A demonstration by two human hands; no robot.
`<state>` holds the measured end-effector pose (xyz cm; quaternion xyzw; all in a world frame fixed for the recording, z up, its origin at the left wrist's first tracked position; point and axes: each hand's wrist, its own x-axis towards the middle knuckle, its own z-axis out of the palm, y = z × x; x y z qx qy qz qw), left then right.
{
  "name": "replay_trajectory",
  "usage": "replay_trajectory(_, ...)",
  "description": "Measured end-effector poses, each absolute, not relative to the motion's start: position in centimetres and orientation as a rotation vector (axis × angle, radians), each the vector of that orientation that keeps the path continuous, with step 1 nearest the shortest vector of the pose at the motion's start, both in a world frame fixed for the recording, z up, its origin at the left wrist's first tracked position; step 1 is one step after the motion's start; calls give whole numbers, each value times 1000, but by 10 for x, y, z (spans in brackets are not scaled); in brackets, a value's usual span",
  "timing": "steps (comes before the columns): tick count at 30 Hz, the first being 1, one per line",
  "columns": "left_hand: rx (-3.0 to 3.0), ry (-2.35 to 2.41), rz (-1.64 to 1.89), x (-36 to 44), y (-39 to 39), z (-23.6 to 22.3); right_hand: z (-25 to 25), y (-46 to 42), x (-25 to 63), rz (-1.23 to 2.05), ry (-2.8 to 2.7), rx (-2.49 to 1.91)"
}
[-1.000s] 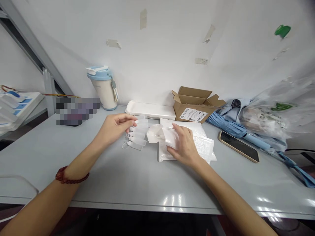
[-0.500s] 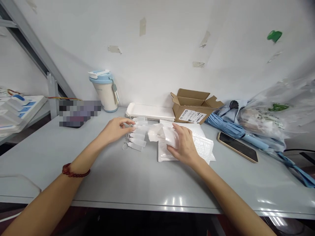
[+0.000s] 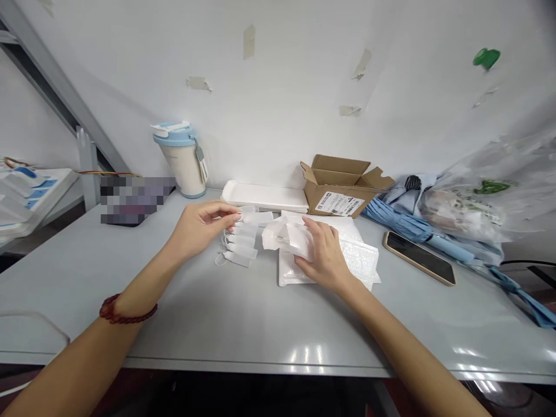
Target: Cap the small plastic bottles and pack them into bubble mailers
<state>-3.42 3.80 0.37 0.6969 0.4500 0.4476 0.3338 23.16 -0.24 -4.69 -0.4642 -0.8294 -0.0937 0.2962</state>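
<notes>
My left hand (image 3: 204,227) pinches the narrow end of a small translucent plastic tube (image 3: 260,218) between thumb and fingers, its wide end pointing right. Just below it, several similar tubes (image 3: 243,251) with thin loops at their left ends lie in a column on the table. Fingers curled, my right hand (image 3: 324,252) is wrapped round a crumpled white plastic bag (image 3: 278,233), whose opening faces left towards the tubes. Under that hand lie flat white bubble mailers (image 3: 360,263).
At the back stand a blue-lidded tumbler (image 3: 181,162), white trays (image 3: 263,196) and an opened cardboard box (image 3: 336,194). A phone (image 3: 419,259), a blue umbrella (image 3: 399,221) and a clear plastic bag (image 3: 469,208) lie to the right. A blurred-out dark item (image 3: 134,202) is at left.
My left hand has taken hold of a tube and lifted it slightly from the upper part of the column. My right hand keeps the white bag in about the same place.
</notes>
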Motion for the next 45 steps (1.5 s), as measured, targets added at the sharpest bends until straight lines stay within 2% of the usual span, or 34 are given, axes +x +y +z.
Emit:
replay_trajectory(13, 1955, 1061, 1133, -32, 32, 4, -46, -2, 231, -285, -2190, -1235)
replay_trajectory(28, 2235, 954, 1128, -17, 27, -11, -43, -10, 224, -183, -2258, -1118)
replay_trajectory(35, 2238, 824, 1279, -4, 16, -14, -43, -12, 220, -129, -2268, -1075)
replay_trajectory(41, 2014, 1017, 1434, -1, 11, -11, -43, -12, 221, -128, -2258, -1087)
replay_trajectory(45, 2079, 915, 1230, 7, 4, -14, -42, -14, 219, -122, -2274, -1080)
